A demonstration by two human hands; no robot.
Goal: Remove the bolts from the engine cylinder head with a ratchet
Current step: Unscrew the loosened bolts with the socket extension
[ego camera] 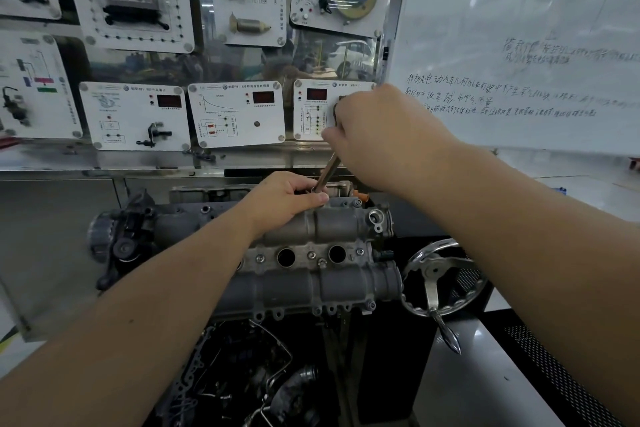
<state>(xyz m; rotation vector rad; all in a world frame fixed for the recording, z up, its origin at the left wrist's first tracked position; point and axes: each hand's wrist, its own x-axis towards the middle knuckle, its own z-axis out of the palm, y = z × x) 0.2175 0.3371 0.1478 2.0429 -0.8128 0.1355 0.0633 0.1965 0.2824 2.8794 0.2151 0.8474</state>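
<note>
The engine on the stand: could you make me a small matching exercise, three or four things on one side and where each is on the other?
Things:
1. left hand
2. right hand
3. handwheel
4. whiteboard

Places:
A. right of the cylinder head
B. upper right, with writing on it
C. on the cylinder head, at the ratchet shaft's lower end
D. raised, at the shaft's upper end

Pairs: 1-C, 2-D, 3-A, 4-B
</note>
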